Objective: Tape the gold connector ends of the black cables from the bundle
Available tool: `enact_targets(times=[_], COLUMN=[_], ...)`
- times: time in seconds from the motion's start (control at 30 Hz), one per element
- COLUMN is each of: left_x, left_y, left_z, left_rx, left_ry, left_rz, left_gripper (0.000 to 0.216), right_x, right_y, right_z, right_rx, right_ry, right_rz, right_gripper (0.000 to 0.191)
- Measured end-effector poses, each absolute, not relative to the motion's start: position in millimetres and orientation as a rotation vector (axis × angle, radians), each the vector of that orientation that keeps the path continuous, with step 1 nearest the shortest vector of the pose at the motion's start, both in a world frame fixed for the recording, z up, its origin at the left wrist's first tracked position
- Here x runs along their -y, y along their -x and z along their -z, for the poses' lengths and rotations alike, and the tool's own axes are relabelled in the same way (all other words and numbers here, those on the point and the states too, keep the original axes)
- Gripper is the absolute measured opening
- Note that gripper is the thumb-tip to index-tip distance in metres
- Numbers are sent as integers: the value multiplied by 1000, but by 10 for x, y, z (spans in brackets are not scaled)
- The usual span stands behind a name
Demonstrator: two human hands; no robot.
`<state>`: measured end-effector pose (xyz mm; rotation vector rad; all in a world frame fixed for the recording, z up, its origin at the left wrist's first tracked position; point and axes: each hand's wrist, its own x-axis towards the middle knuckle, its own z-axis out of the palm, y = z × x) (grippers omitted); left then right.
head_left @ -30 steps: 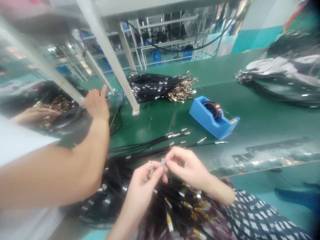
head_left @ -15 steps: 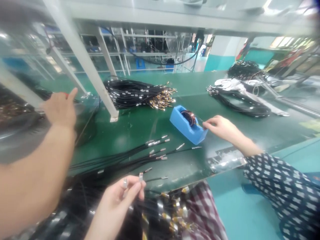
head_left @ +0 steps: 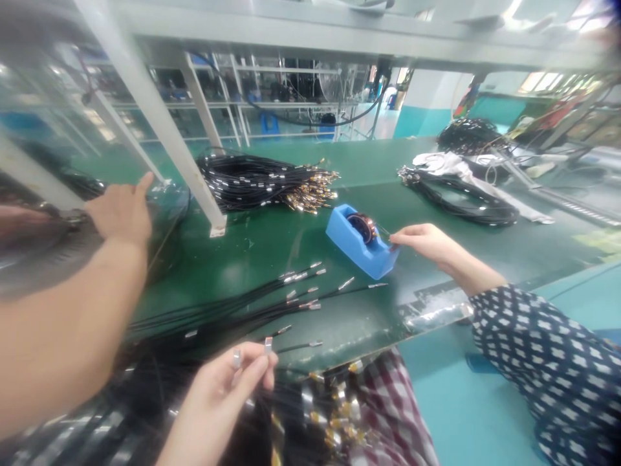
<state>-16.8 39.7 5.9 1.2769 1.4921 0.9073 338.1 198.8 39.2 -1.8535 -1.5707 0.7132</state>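
My left hand (head_left: 228, 382) is low in the middle, pinching two thin black cables by their silver metal ends. More black cables (head_left: 272, 301) fan out over the green table just beyond it. My right hand (head_left: 422, 243), in a dark patterned sleeve, is stretched out to the blue tape dispenser (head_left: 356, 243). Its fingers are pinched together at the dispenser's near end, where the brown tape roll (head_left: 361, 225) feeds out. A heap of black cables with gold and silver ends (head_left: 320, 408) lies in my lap.
A co-worker's bare arm (head_left: 63, 323) crosses the left side, hand (head_left: 121, 210) on a clear plastic bag. A bundle of gold-tipped black cables (head_left: 272, 181) lies behind a slanted white frame post (head_left: 184, 162). More cable coils (head_left: 460, 197) lie far right. The table edge (head_left: 436, 310) runs below my right arm.
My right hand left the cable ends and reached out to the tape dispenser. My left hand kept hold of the cable ends. The view swung to the right.
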Motion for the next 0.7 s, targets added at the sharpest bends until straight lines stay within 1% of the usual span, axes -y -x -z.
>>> enact_targets(times=[0.13, 0.4, 0.57, 0.7], left_x=[-403, -419, -406, -407], left_y=[193, 230, 231, 237], left_z=[-20, 39, 34, 46], left_rx=[-1481, -1443, -1435, -1435], left_ry=[-1279, -1294, -1285, -1263], left_rz=[-891, -850, -842, -839], left_gripper=[36, 33, 33, 32], right_x=[-1873, -1819, -1826, -1829], right_y=[-3437, -3540, -3547, -3515], right_z=[-389, -238, -190, -156], right_rx=[1487, 1348, 1303, 1295], right_ry=[1873, 1862, 1850, 1833], right_rz=[-775, -924, -990, -1027], right_gripper=[22, 35, 35, 31])
